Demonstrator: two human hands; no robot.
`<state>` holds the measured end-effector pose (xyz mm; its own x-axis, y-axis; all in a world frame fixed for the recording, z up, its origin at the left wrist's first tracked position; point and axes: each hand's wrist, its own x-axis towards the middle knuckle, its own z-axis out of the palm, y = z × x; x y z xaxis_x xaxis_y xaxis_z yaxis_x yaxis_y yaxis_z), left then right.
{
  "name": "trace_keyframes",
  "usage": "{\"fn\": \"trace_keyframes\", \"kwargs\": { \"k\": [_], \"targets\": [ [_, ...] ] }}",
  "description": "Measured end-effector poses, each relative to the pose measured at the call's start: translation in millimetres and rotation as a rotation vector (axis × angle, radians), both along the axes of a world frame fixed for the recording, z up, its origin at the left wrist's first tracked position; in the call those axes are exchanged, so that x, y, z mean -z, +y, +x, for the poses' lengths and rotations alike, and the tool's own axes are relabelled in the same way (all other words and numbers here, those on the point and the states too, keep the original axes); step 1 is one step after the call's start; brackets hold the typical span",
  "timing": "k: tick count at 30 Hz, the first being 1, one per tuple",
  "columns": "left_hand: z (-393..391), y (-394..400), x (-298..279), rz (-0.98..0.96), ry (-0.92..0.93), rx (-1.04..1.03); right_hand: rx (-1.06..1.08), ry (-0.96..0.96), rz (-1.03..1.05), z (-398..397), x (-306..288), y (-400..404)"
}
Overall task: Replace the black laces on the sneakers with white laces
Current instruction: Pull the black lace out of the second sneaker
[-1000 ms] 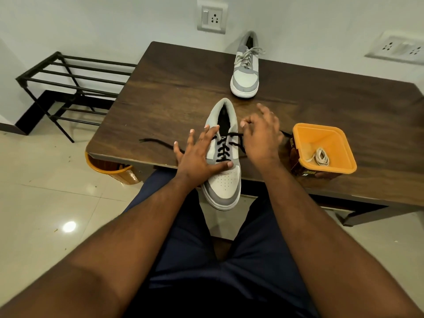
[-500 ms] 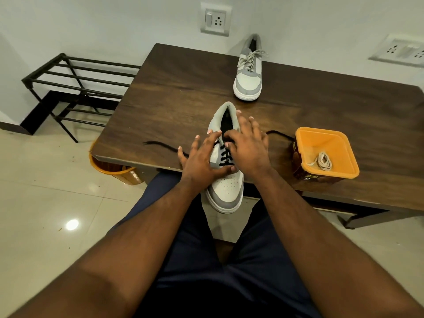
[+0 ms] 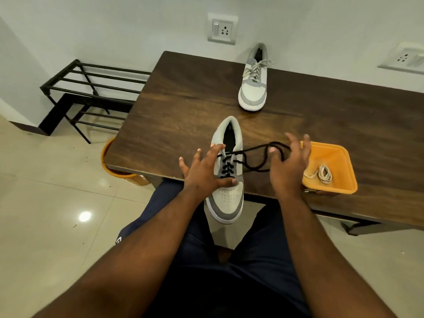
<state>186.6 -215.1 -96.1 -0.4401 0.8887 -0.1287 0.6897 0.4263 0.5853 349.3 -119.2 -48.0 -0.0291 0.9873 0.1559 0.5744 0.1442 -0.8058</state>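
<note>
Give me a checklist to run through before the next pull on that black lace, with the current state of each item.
1. Left hand steadies the near sneaker: ok, fingers spread across it.
2. Right hand has the black lace: ok, loop drawn out toward it.
3. Lower eyelets freed: not ok, lace still crossed there.
4. Sneaker fully on the table: not ok, toe overhangs the near edge.
5. White lace ready: ok, coiled in the orange container.
6. Far sneaker already done: ok, light laces.
</note>
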Motion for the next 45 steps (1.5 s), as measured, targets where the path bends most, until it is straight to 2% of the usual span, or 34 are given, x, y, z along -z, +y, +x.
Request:
{"fn": "trace_keyframes", "kwargs": {
  "k": [5, 8, 12, 14, 18, 21, 26, 28, 29, 30, 31, 33, 34, 36, 37, 39, 42, 45],
  "targets": [
    [-0.2, 6.7, -8.3, -0.071, 0.049, 0.006, -0.481, -0.468, 0.02, -42.9, 6.7, -6.4],
    [1.0, 7.0, -11.7, -0.086, 0.061, 0.005, -0.517, -0.507, 0.026, -54.3, 14.6, -9.0],
    [1.8, 6.8, -10.3, -0.081, 0.055, -0.006, -0.559, -0.563, 0.181, -48.5, 15.5, 1.2],
    [-0.1, 9.8, -12.1, -0.084, 0.044, -0.008, -0.5, -0.457, 0.213, -44.4, 14.8, 6.4],
    [-6.3, 18.1, -15.9, -0.092, 0.026, 0.0, -0.102, 0.046, 0.078, -28.1, 12.2, 18.5],
    [-8.3, 23.3, -15.7, -0.092, 0.025, 0.003, 0.15, 0.33, -0.005, -15.1, 4.8, 31.5],
    [-9.9, 28.5, -15.9, -0.094, 0.013, -0.028, 0.507, 0.647, -0.065, 2.0, -4.3, 60.8],
    [-9.7, 28.8, -17.6, -0.109, 0.025, -0.01, 0.437, 0.68, -0.164, 7.2, -3.2, 74.1],
    [-9.7, 29.8, -18.8, -0.117, 0.036, 0.011, 0.349, 0.654, -0.257, 7.1, -3.5, 74.6],
    [-10.1, 31.2, -19.7, -0.12, 0.039, 0.025, 0.246, 0.55, -0.361, 5.1, -2.9, 71.3],
    [-11.0, 34.5, -21.8, -0.109, 0.037, 0.03, 0.151, 0.317, -0.411, 3.4, -0.9, 65.2],
    [-14.0, 42.6, -27.6, -0.081, 0.043, 0.02, -0.006, -0.207, -0.296, 0.9, 4.1, 47.0],
    [-14.8, 48.5, -31.7, -0.086, 0.061, 0.023, -0.091, -0.33, -0.173, -2.4, 7.0, 37.7],
    [-15.1, 59.4, -39.9, -0.142, 0.124, 0.064, -0.341, -0.313, -0.078, -11.5, 9.8, 22.4],
    [-14.5, 64.4, -44.5, -0.176, 0.15, 0.091, -0.466, -0.279, -0.104, -17.6, 14.6, 17.7],
    [-13.2, 73.6, -50.5, -0.221, 0.147, 0.108, -0.631, -0.34, -0.179, -28.8, 21.8, 8.6],
    [-13.4, 77.8, -49.8, -0.183, 0.1, 0.072, -0.662, -0.476, -0.209, -37.4, 25.7, 6.3],
    [-15.9, 68.4, -43.5, -0.001, 0.087, 0.031, -0.619, -0.447, -0.228, -36.3, 25.1, 10.7]
  ]
}}
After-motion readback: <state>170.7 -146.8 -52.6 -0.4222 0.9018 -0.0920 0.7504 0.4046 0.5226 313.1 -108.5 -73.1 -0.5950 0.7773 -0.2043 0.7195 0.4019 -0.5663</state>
